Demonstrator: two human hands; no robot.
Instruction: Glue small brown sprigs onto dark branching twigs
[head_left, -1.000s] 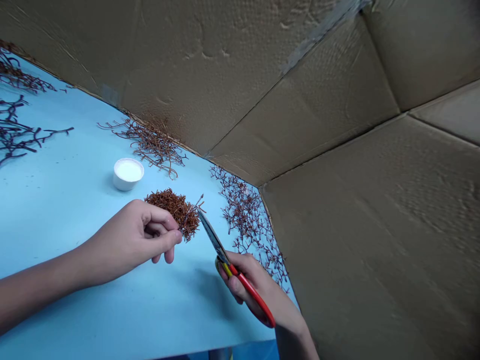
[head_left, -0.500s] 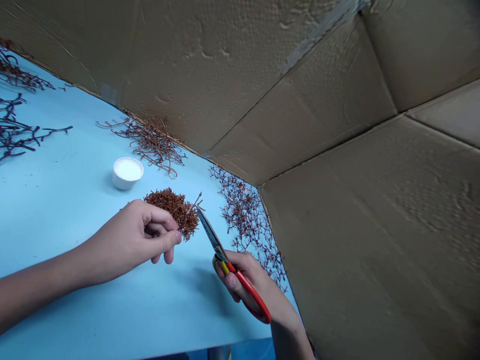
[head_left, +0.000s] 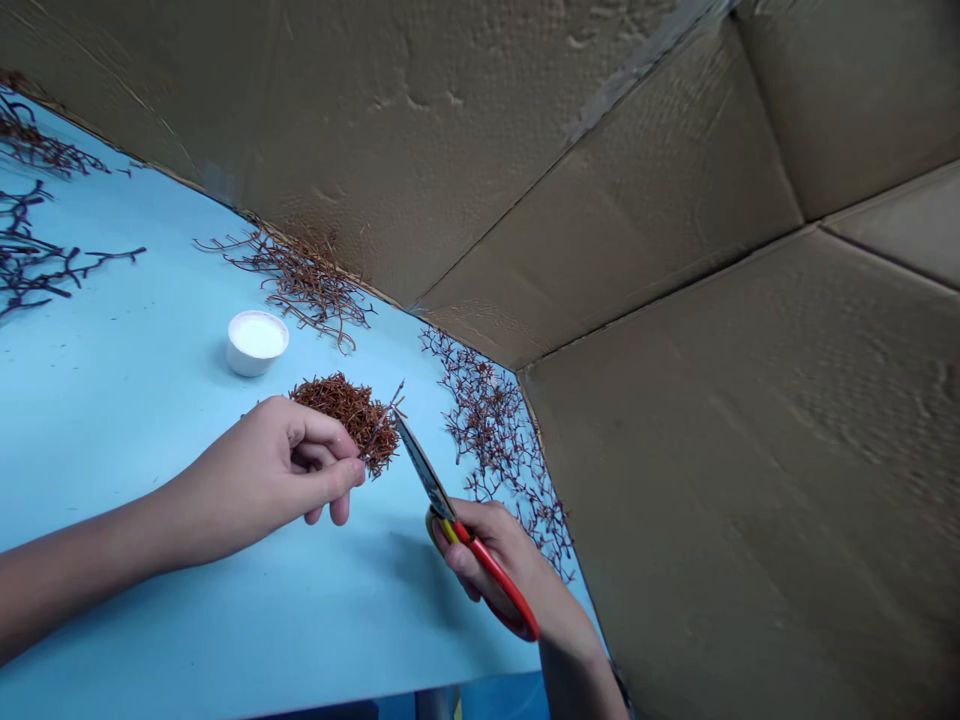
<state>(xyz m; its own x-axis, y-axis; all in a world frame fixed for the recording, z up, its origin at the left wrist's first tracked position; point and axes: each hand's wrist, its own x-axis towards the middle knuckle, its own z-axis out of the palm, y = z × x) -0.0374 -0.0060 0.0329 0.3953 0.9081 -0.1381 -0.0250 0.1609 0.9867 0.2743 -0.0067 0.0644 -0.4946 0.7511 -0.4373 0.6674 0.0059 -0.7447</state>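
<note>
My left hand (head_left: 281,470) pinches a thin brown twig (head_left: 379,422) between thumb and forefinger, just above a small heap of cut brown twig bits (head_left: 349,412) on the light blue table (head_left: 135,400). My right hand (head_left: 499,560) grips red-handled scissors (head_left: 457,525), fingers through the loops. The scissor blades point up and left, with their tip at the twig next to the heap.
A small white cup (head_left: 256,342) stands behind the heap. Loose branched twigs lie along the cardboard wall (head_left: 420,150): a brown bunch (head_left: 300,280), a reddish spread (head_left: 495,440) at the right, dark ones (head_left: 37,255) at the far left. The table's front edge is near my forearms.
The right hand and scissors have crept slightly left and up towards the twig. The left hand stays put.
</note>
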